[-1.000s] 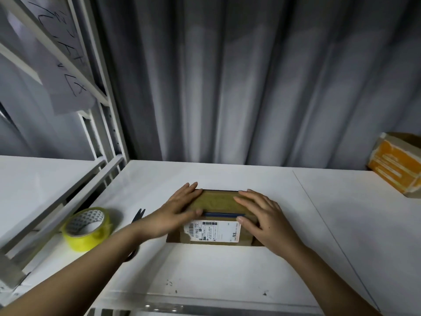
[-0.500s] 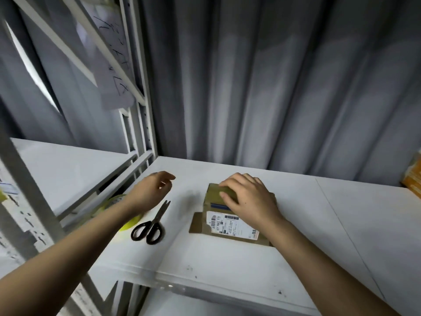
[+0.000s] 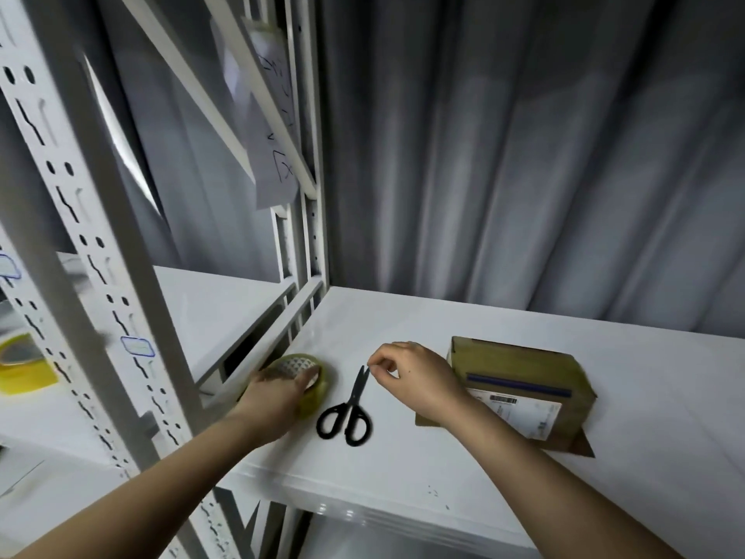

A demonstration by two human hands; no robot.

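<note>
A yellow-green tape roll (image 3: 318, 383) lies on the white shelf (image 3: 403, 470) beside the rack post. My left hand (image 3: 274, 393) lies over it, fingers curled round its rim. Black-handled scissors (image 3: 347, 413) lie closed just to the right, blades pointing away from me. My right hand (image 3: 415, 377) hovers by the blade tips with fingers curled and thumb against the forefinger; I see nothing in it. To the right sits a flat brown cardboard box (image 3: 520, 373) with a blue stripe and a white shipping label; my right forearm crosses its near left corner.
White perforated rack uprights (image 3: 121, 316) stand at left and cross the near view. Another yellow tape roll (image 3: 22, 371) sits on the neighbouring shelf. A handwritten paper sheet (image 3: 274, 155) hangs from a brace. Grey curtain (image 3: 524, 155) closes the back.
Both hands have left the box. My left hand moved left and came down on the tape roll. My right hand slid left to the scissors' tips. The view turned left.
</note>
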